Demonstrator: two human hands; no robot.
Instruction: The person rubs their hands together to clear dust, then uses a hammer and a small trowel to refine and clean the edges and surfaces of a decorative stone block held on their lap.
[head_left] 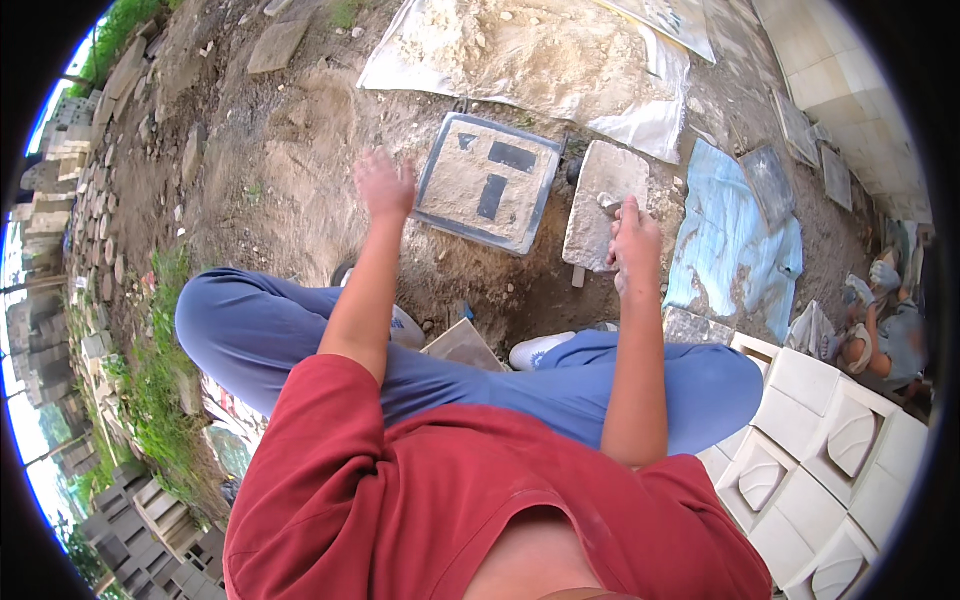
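Right hand (pixel 637 245): grip clamped on small grey tool (pixel 608 203) over pale rectangular slab (pixel 590 220). Left hand (pixel 385 185) blurred, fingers apart, empty. Square dark-rimmed mould (pixel 541 202) on dirt ground (pixel 290 150) between hands — probably heavy, stiff; hold opposite rims. Holds beige grainy fill (pixel 455 180), likely crumbly. Beyond — white sheet (pixel 645 128) bears loose sand (pixel 520 50).

Bare brown ground (pixel 300 180) carries everything here; around its middle I can see a square mould (pixel 432 163) with a dark rim, and just beside it a pale, dusty board (pixel 603 175); a white sheet (pixel 645 135) is spread toward the far edge; a wrinkled blue sheet (pixel 715 235) lies nearer the right edge; a flat slab (pixel 278 47) rests toward the far left corner; patchy grass (pixel 160 350) runs along the left edge.
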